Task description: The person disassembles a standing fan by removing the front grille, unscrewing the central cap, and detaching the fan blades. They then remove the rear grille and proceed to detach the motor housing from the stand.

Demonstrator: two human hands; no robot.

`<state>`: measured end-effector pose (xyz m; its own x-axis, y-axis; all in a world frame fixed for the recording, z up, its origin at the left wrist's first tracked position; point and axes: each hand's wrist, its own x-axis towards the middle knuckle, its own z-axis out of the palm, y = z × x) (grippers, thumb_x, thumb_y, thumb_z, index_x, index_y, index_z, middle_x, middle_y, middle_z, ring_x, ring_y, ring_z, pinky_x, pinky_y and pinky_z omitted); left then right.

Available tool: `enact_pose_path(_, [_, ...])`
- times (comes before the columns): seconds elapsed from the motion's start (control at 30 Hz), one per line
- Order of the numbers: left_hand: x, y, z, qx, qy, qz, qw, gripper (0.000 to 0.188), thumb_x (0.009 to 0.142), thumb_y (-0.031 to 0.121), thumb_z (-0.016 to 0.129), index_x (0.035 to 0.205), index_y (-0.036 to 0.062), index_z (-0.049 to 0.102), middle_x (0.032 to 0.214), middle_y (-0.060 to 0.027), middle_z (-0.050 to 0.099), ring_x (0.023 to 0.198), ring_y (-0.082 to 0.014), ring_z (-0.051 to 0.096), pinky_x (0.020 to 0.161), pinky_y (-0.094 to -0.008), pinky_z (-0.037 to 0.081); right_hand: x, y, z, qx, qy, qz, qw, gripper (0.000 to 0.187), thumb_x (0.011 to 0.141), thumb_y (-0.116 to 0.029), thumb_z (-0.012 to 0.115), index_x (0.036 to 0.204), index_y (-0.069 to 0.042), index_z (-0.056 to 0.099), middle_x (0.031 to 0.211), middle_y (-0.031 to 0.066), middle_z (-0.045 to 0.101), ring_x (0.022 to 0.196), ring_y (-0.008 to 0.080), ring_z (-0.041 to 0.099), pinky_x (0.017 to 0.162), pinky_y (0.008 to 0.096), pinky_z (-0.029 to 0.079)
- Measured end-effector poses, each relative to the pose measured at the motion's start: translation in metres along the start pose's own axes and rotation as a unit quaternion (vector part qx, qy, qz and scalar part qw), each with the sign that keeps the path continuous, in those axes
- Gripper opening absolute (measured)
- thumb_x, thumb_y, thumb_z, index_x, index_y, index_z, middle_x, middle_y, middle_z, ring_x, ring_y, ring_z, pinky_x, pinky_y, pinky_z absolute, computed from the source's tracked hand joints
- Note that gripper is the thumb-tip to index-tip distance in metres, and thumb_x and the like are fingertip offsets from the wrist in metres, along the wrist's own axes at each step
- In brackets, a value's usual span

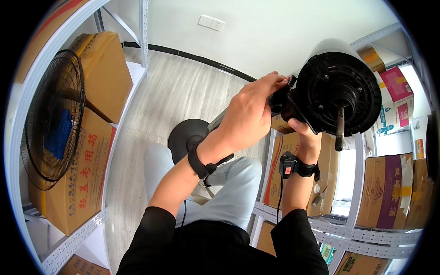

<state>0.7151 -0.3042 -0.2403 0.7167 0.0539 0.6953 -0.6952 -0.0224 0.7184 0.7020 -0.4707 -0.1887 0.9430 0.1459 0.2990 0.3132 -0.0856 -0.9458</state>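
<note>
A black and white fan motor head is at the upper right, its bare metal shaft pointing toward me. My left hand is closed around the black neck joint at the motor's left side. From below, my right hand grips the underside of the head near the joint; its thumb shows, the other fingers are mostly hidden. Behind my left wrist, a grey pole comes into view. The round black fan base rests on the floor, partly covered by my left forearm and leg.
A black wire fan grille with something blue behind its wires leans against cardboard boxes on the left shelf. The right metal shelf holds several boxes. A wall with a socket stands ahead.
</note>
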Motion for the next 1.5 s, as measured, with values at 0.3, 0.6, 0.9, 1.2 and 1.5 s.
enact_pose_path(0.3, [-0.005,-0.014,0.003,-0.07,-0.018,-0.025,0.997,0.08,0.072,-0.006,0.056,0.145,0.0034,0.025,0.147,-0.0157,0.035,0.133,-0.0325,0.04,0.106,-0.0426,0.038,0.014,0.019,-0.02,-0.034,-0.081,-0.089,0.992,0.063,0.059,-0.004,0.085,0.118,-0.001,0.061,0.112,0.0087,0.065,0.103,0.0212,0.06,0.095,0.0339,0.048])
enact_pose_path(0.6, [-0.006,-0.034,0.009,-0.122,-0.099,-0.034,0.987,0.097,0.066,0.016,0.078,0.144,-0.0023,0.024,0.132,-0.0216,0.045,0.121,-0.0349,0.047,0.103,-0.0396,0.039,0.012,0.029,-0.024,-0.105,-0.084,-0.115,0.984,0.06,0.059,-0.007,0.088,0.113,-0.001,0.063,0.11,0.0077,0.065,0.099,0.0191,0.061,0.091,0.0324,0.049])
enact_pose_path(0.9, [0.002,-0.036,-0.004,-0.175,-0.171,-0.084,0.966,0.105,0.061,0.017,0.086,0.146,0.0023,0.027,0.14,-0.0159,0.043,0.128,-0.0286,0.044,0.108,-0.0366,0.035,-0.008,0.016,-0.021,-0.186,-0.031,0.008,0.982,0.062,0.065,-0.009,0.08,0.121,0.001,0.056,0.11,0.0078,0.063,0.099,0.0201,0.059,0.089,0.0336,0.048])
enact_pose_path(1.2, [0.009,-0.039,0.003,-0.249,-0.221,-0.087,0.939,0.107,0.057,0.026,0.089,0.144,0.0006,0.031,0.137,-0.0183,0.045,0.127,-0.0284,0.045,0.106,-0.0352,0.037,-0.055,-0.008,-0.065,-0.174,0.13,-0.023,0.976,0.107,0.054,-0.063,0.083,0.13,0.002,0.045,0.096,0.0048,0.061,0.083,0.0106,0.057,0.071,0.024,0.048])
enact_pose_path(1.5, [0.007,-0.032,0.004,-0.295,-0.185,-0.111,0.931,0.1,0.058,0.02,0.09,0.139,-0.0006,0.035,0.129,-0.0131,0.053,0.121,-0.0204,0.049,0.104,-0.0335,0.037,-0.018,0.005,-0.058,-0.074,0.224,-0.115,0.965,0.025,0.091,-0.032,0.058,0.098,-0.008,0.062,0.086,0.0014,0.062,0.062,0.0101,0.053,0.061,0.0225,0.044])
